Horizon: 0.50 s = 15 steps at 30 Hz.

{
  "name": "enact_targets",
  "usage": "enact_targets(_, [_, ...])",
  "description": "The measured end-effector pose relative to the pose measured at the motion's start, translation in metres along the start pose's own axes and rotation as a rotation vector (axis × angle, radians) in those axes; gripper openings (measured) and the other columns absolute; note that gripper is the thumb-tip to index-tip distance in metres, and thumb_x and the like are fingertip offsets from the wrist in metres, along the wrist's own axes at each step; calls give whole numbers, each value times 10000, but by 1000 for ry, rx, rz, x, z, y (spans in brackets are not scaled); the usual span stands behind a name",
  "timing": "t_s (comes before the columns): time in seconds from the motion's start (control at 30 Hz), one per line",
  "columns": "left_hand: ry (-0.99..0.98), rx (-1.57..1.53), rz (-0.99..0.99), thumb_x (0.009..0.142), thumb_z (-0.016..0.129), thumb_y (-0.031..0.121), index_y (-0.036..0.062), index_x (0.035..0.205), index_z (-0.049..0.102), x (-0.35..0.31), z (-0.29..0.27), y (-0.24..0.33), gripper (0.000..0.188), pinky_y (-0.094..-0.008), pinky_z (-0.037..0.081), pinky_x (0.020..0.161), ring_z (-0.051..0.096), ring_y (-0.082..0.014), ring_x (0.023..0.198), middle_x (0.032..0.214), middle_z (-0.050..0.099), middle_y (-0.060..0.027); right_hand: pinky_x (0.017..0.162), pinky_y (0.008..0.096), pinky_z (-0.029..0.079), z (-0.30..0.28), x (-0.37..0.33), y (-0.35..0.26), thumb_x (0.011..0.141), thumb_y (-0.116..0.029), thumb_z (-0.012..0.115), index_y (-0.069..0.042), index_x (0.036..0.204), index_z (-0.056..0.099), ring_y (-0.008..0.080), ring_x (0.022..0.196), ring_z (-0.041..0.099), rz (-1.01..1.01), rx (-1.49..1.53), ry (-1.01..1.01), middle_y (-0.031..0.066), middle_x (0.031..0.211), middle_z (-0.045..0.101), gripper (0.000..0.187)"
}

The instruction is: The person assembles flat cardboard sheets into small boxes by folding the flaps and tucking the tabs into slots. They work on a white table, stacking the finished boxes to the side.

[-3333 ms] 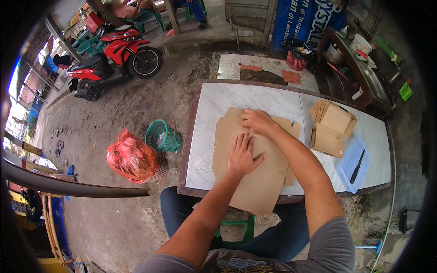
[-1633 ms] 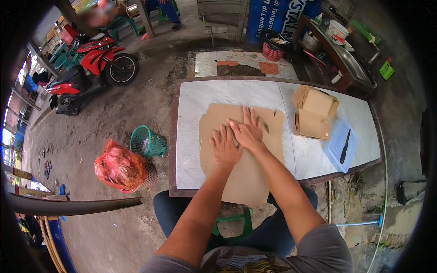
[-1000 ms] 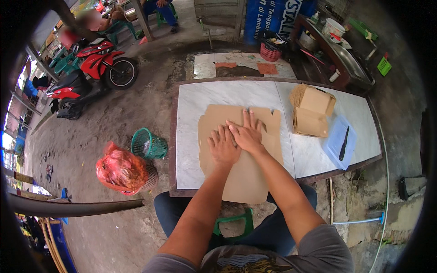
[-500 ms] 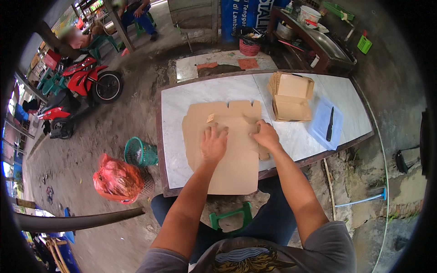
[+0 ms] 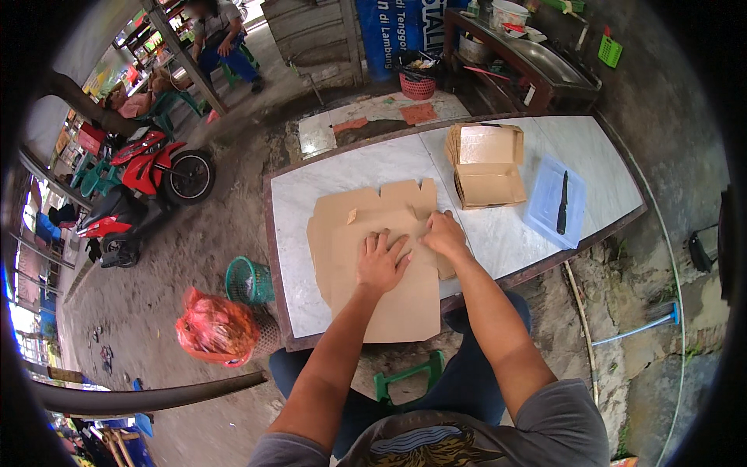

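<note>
A parked motorbike (image 5: 142, 177) and sink (image 5: 551, 64) suggest an open-air yard (image 5: 179, 257).

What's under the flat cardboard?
The white tabletop shows around the cardboard, whose near end overhangs the edge. What lies directly beneath is covered, and the left hand rests on top.

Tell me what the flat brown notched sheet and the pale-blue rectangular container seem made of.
The flat brown notched sheet: probably matte cardboard, given its dull brown face and cut flaps. The pale-blue rectangular container: likely smooth plastic, given its milky translucence.
</note>
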State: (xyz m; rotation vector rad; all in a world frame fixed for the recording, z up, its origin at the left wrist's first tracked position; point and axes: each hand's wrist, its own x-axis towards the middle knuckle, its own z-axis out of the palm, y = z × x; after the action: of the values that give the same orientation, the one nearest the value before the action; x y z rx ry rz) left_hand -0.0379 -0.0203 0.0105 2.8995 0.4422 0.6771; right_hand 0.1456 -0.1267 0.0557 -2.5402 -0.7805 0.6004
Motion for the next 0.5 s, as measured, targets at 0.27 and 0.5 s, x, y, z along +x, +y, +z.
enact_targets(0.27, [-4,-7,-14,980,657,492,270,1394,684,-2,-2,-1,471,-544,407,1096,495,-393,1310,1426,555,-136,1032,506,547,-8,-6,-9,734,-269,926,-97,1339,586,424,1264,635,7,8,-57,231,1412,530,715])
enact_targets(0.5, [34,-13,-6,969,668,477,242,1382,687,-2,-1,-3,476,-538,414,1082,508,-392,1293,1415,575,-140,992,494,541,2,-5,-10,723,-357,936,-109,1274,622,408,1204,632,-39,-3,66,173,1343,579,681])
